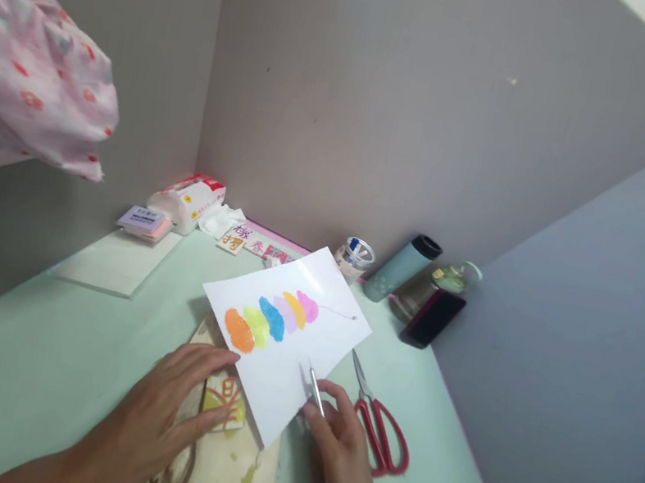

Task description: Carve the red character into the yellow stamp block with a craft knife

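Note:
A white sheet [279,380] lies at an angle in the middle, with a row of several coloured ovals and a thin line from the pink one. My right hand [338,442] holds a slim white pen [316,389] at the sheet's lower right, its tip over the paper. My left hand [169,402] rests with fingers apart at the sheet's lower left edge. Beneath is a wooden board [239,481] bearing a small yellow card [225,401] with red-orange marks, near my left thumb. Red-handled scissors [375,421] lie just right of my right hand.
Along the back stand a clear jar [355,259], a teal bottle [403,269], a green-lidded bottle [448,278] and a phone [432,318]. At the back left are a tissue pack [189,200], small lettered cards [232,244] and a white pad [112,263]. Pink cloth [33,74] hangs upper left.

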A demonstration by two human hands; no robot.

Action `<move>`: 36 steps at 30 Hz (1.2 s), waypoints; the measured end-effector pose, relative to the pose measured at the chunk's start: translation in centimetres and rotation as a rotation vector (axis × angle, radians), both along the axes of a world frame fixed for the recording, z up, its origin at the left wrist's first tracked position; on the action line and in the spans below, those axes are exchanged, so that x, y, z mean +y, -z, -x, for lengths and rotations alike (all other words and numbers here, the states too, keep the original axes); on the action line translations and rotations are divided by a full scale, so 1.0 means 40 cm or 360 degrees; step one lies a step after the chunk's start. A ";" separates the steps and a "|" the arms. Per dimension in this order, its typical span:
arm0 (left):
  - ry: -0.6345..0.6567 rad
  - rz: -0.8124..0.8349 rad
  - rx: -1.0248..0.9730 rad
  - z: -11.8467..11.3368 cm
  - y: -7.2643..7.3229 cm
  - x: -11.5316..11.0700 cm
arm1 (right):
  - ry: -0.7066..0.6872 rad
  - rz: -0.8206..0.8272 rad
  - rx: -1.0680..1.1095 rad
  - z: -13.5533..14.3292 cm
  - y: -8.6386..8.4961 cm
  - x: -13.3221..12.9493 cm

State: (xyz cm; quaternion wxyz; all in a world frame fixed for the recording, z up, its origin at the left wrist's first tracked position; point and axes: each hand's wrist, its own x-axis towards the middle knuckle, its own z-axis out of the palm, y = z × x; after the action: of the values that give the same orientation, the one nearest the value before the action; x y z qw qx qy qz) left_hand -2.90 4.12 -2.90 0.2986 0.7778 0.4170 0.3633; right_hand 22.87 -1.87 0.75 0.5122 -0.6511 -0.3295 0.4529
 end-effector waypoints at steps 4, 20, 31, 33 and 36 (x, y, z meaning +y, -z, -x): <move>0.0040 -0.0080 0.0042 0.003 -0.041 0.004 | -0.0076 0.0086 0.0255 0.016 -0.025 0.020; 0.0237 0.1089 -0.0737 0.041 -0.169 -0.015 | 0.0068 -0.0429 -0.0158 0.025 -0.135 -0.058; 0.0790 0.1204 -0.0458 0.130 -0.192 0.030 | 0.0019 -0.0111 -0.0223 -0.099 -0.104 -0.001; 0.0786 0.1295 -0.0456 0.135 -0.184 0.033 | -0.0087 -0.0061 -0.0144 -0.082 -0.103 0.000; 0.0590 0.1433 -0.0711 0.135 -0.176 0.038 | -0.0142 -0.0054 -0.0054 -0.070 -0.111 -0.001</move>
State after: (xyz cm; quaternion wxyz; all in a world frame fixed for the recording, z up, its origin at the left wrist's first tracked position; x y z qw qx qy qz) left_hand -8.30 5.66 4.13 0.7434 0.5370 0.3135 0.2464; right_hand 25.68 -1.91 5.20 0.4969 -0.6346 -0.3744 0.4585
